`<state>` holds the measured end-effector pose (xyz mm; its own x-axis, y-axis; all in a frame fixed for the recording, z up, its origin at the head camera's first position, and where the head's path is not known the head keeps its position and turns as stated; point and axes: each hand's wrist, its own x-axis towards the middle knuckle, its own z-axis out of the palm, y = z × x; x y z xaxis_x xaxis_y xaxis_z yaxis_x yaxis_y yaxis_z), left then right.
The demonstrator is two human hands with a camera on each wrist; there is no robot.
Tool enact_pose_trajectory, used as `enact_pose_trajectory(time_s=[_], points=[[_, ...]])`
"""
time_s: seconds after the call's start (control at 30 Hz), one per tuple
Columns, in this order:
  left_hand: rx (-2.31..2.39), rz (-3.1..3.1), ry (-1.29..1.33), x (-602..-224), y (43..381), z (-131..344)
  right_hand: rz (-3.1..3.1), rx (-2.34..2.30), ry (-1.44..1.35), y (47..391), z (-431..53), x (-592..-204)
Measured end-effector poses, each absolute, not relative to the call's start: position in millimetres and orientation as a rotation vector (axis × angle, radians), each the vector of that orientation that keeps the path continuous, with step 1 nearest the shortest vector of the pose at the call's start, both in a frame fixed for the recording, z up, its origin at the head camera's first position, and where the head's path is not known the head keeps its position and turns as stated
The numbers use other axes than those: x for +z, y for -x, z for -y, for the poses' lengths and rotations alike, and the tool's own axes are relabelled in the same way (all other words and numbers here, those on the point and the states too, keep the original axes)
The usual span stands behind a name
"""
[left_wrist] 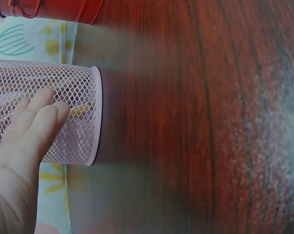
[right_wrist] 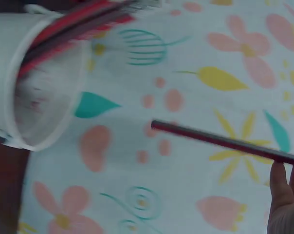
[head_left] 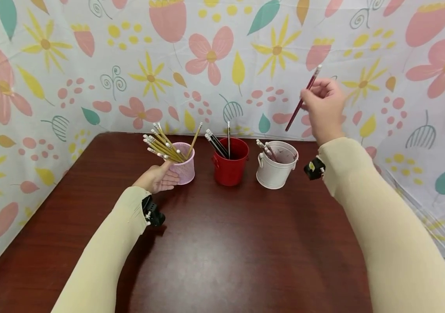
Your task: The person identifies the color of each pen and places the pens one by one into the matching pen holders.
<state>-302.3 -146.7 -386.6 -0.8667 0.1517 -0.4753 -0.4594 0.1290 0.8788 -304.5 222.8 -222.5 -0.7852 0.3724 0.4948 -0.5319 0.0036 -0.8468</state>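
Observation:
High above the table at the right, my right hand (head_left: 326, 106) pinches a dark red pencil (head_left: 299, 106), its white eraser end up and its other end slanting down to the left. The right wrist view shows this pencil (right_wrist: 210, 137) apart from the white bucket (right_wrist: 3, 73). My left hand (head_left: 158, 178) rests against the side of a pink mesh pencil cup (head_left: 186, 172) full of yellow pencils (head_left: 163, 145). In the left wrist view its fingers (left_wrist: 47, 117) lie fairly straight along the mesh.
A red bucket (head_left: 230, 173) with several black pencils (head_left: 217, 145) stands right of the mesh cup. Farther right, the white bucket (head_left: 272, 174) holds several dark reddish pencils (head_left: 267, 150). A flowered cloth (head_left: 210, 100) hangs behind the brown table (head_left: 245, 243).

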Motion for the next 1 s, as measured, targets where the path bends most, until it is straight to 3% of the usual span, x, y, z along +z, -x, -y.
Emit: enact_pose_trajectory(time_s=[0.3, 0.47, 0.7, 1.0], points=[[1.810, -1.951, 0.294, -384, 303, 148, 2.206, 1.486, -0.147, 318, -228, -303], [1.806, -1.946, 0.279, -386, 303, 147, 2.503, 1.273, -0.168, 321, -233, -328], [1.774, -1.989, 0.260, -387, 307, 147, 2.696, 1.386, -0.070, 320, -239, -330], [1.618, -2.095, 0.152, -391, 291, 154, 2.074, 1.324, 0.040, 295, -221, -319]])
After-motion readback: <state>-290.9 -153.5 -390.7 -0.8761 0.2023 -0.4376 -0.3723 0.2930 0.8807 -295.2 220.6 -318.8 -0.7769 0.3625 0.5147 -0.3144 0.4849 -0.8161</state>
